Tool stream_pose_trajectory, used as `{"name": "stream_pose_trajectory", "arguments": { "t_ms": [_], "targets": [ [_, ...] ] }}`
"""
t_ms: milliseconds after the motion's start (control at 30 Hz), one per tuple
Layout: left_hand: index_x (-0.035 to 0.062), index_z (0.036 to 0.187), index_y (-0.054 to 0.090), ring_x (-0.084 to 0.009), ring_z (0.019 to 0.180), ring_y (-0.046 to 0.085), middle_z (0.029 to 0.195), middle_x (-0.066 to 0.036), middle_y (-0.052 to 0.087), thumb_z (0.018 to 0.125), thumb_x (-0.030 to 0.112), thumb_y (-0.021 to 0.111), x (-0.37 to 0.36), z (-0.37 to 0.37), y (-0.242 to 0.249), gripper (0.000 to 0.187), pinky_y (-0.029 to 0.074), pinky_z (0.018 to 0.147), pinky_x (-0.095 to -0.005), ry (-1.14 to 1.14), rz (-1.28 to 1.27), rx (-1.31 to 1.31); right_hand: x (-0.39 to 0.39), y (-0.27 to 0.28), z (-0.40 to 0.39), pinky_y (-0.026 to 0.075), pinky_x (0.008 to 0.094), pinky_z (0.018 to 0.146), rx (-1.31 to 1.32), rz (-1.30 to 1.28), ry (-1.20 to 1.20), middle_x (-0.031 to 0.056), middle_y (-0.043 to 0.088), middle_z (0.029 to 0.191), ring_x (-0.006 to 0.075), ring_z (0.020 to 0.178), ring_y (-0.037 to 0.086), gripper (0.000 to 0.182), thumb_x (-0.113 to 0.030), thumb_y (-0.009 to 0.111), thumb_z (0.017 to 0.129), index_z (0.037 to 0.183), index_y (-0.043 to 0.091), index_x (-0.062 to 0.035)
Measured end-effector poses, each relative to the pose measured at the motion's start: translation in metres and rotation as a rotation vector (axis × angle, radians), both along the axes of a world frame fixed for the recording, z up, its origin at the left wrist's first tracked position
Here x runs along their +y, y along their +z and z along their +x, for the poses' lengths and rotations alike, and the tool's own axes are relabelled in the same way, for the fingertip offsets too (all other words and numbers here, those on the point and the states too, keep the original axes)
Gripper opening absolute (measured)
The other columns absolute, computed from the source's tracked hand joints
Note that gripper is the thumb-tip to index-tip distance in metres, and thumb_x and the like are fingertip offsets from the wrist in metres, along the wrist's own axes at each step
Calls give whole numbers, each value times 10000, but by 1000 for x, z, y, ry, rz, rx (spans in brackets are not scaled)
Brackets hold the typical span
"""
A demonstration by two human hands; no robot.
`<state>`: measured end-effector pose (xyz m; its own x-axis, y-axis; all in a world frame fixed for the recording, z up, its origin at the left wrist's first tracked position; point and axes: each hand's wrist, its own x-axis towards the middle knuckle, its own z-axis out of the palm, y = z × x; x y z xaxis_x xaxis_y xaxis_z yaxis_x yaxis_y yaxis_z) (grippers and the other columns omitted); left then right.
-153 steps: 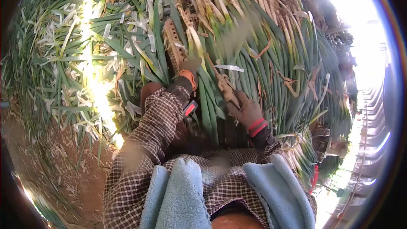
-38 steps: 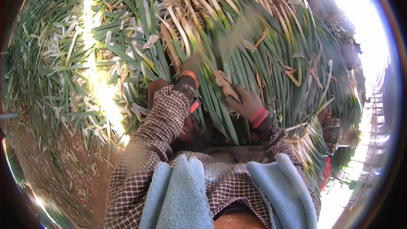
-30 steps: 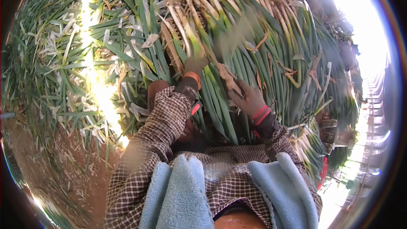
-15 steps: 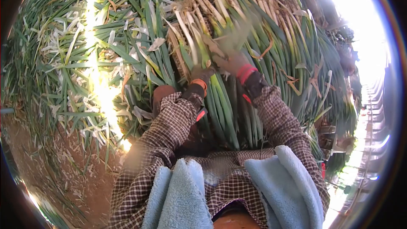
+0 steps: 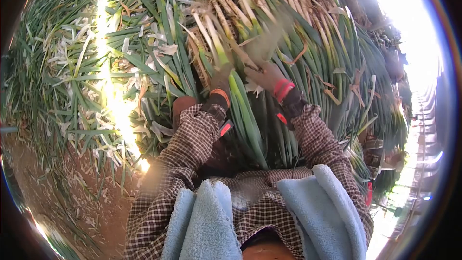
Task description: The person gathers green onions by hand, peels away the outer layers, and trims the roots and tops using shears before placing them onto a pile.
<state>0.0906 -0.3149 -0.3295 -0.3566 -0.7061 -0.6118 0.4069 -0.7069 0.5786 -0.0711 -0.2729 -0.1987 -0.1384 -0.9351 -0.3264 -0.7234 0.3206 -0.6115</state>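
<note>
Left hand [image 5: 220, 81], gloved with an orange cuff, is clenched round one green onion stalk [image 5: 239, 103] just below where the pale shank turns green. The stalk runs from the hand down toward the person's lap, leaves trailing over the dark gap between the checked sleeves [image 5: 192, 137]. Its root end points up and away into the heap.

Right hand [image 5: 266, 74], gloved with a red-striped cuff, sits just beside the left, a little higher. Its fingers [image 5: 254, 67] pinch at a brownish strip of outer skin [image 5: 240, 52] on the upper part of the same stalk; whether the pinch is fully closed I cannot tell, as the glove blurs against the heap.

Handling judgement: the stalk looks light and long, firm at the pale shank, limp in the green leaves. Best held at the shank, as the left hand has it; the leaves would fold or tear. The skin is thin and papery and likely to strip in ribbons. Soil on the roots may make the grip gritty rather than slippery.

Around: a big pile of green onions [image 5: 308, 43] with roots up, loose trimmings [image 5: 91, 82] on the ground to the left, and a light blue towel [image 5: 207, 221] round the neck.
</note>
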Motion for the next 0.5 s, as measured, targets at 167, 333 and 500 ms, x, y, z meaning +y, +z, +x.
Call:
{"name": "stream_pose_trajectory", "arguments": {
  "t_ms": [167, 333, 500],
  "targets": [
    [47, 1341, 498, -332, 1136, 563, 1216, -170, 597, 794, 396, 717, 8, 8, 53, 685, 453, 933, -441, -45, -419, -826, 57, 30, 3, 512, 386, 722, 139, -48, -39, 179, 683, 844, 315, 780, 679, 452, -412, 653, 843, 1106, 644, -44],
    [82, 1253, 552, -398, 1091, 584, 1160, -214, 624, 830, 245, 627, 8, 8, 130, 460, 469, 928, -459, -475, -877, -1217, 104, 52, 0, 503, 458, 714, 285, -17, 8, 229, 662, 823, 416, 804, 641, 441, -437, 625, 846, 1044, 623, -42],
    [7, 1023, 622, -392, 924, 662, 963, -224, 682, 865, 254, 627, -11, -52, 77, 293, 536, 805, -445, -309, -828, -1262, 122, 45, -4, 499, 469, 712, 235, -115, -47, 233, 656, 816, 424, 798, 639, 433, -426, 637, 843, 1032, 619, -37]
  ]
}}
